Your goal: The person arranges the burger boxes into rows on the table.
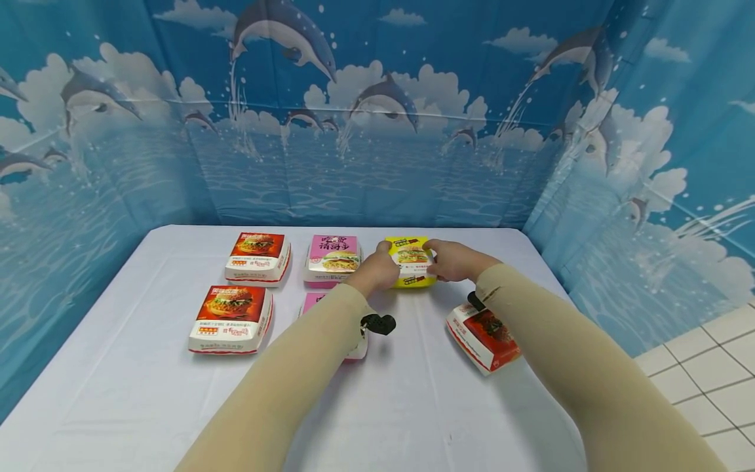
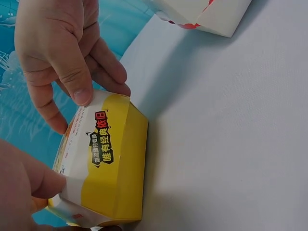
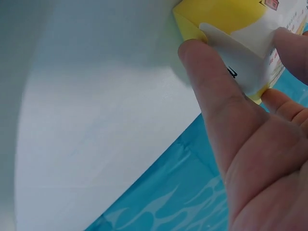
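Observation:
A yellow and white burger box point(image 1: 411, 263) sits at the back of the white table, right of the middle. My left hand point(image 1: 377, 269) grips its left side and my right hand point(image 1: 459, 261) its right side. In the left wrist view the yellow box point(image 2: 103, 159) shows dark lettering on its top, with fingers of both hands at its two ends. The right wrist view has my right thumb point(image 3: 211, 82) along the end flap of the box. Closest to the left hand is a pink and white burger box point(image 1: 333, 261), just to its left.
Two red and white burger boxes, a rear one point(image 1: 258, 259) and a front one point(image 1: 232, 319), stand at left. Another pink box point(image 1: 356, 351) is partly hidden under my left forearm. A tilted red box point(image 1: 483, 337) lies beside my right forearm. A dolphin-print curtain point(image 1: 377, 170) hangs behind the table.

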Available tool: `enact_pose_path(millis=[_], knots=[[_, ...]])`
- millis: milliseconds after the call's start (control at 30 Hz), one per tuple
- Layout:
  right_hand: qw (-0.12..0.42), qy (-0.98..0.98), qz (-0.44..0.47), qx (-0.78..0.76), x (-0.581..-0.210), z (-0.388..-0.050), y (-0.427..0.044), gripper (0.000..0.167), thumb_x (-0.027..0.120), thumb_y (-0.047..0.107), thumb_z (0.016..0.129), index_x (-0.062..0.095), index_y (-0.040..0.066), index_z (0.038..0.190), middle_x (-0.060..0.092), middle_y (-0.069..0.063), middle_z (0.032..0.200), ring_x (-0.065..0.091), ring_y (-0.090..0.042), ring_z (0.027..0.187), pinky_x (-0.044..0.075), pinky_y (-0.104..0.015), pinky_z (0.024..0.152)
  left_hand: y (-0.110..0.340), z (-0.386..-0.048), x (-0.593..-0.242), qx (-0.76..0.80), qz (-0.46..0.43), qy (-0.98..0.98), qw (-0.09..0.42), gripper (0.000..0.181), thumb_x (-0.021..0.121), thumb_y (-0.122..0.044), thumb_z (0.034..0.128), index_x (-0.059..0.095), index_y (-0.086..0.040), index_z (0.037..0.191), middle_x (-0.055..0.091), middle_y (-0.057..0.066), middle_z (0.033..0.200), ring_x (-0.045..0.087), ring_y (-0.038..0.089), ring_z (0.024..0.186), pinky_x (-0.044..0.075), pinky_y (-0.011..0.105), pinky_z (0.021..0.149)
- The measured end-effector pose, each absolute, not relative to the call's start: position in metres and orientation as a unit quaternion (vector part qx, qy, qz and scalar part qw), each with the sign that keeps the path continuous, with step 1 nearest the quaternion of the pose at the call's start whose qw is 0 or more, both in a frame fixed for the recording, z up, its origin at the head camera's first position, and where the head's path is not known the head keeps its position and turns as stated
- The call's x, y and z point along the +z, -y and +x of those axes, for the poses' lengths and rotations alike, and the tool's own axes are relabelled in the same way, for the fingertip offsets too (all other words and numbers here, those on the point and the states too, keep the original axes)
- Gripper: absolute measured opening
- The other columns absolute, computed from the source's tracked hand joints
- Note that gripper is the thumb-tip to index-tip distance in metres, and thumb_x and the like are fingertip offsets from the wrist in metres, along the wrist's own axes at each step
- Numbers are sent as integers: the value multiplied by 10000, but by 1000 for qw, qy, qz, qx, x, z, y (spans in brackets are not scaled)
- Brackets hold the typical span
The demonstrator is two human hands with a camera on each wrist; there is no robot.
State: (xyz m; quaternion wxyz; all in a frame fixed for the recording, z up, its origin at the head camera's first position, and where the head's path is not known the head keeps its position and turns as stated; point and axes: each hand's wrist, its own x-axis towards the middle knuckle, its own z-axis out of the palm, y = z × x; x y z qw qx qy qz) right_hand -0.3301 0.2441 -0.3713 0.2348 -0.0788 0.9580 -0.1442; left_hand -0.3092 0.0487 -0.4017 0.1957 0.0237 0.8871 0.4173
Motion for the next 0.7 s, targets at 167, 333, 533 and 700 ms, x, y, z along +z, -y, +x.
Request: enact_pose_path(millis=[167, 333, 533, 700], knots=[[230, -960, -91, -130, -372, -330, -243, 661, 620, 214, 1067, 309, 74, 1633, 738, -149, 981, 620, -177, 772, 494, -307, 700, -48, -308, -403, 417, 31, -890, 183, 730, 483, -133, 1034, 173, -234, 1687, 481, 198, 1594, 548, 295, 1295, 398, 463, 1203], [230, -961, -94, -120, -372, -329, -242, 655, 609, 213, 1071, 307, 70, 1634, 743, -148, 960, 619, -173, 757, 490, -312, 699, -49, -309, -405, 412, 28, -892, 184, 731, 504, -143, 1035, 184, -235, 1686, 487, 185, 1592, 552, 289, 1278, 405, 463, 1195], [233, -961, -87, -121, -372, -328, -242, 653, 608, 213, 1073, 304, 84, 1637, 744, -143, 988, 632, -180, 782, 498, -318, 720, -49, -310, -405, 418, 21, -888, 193, 734, 507, -143, 1039, 181, -254, 1688, 474, 179, 1600, 544, 297, 1282, 411, 478, 1183], [233, -961, -84, -126, -373, -329, -242, 654, 611, 212, 1070, 307, 88, 1636, 733, -142, 983, 620, -184, 775, 495, -314, 706, -49, -310, -405, 415, 21, -888, 197, 729, 496, -150, 1046, 172, -261, 1690, 468, 179, 1609, 547, 297, 1271, 418, 475, 1175]])
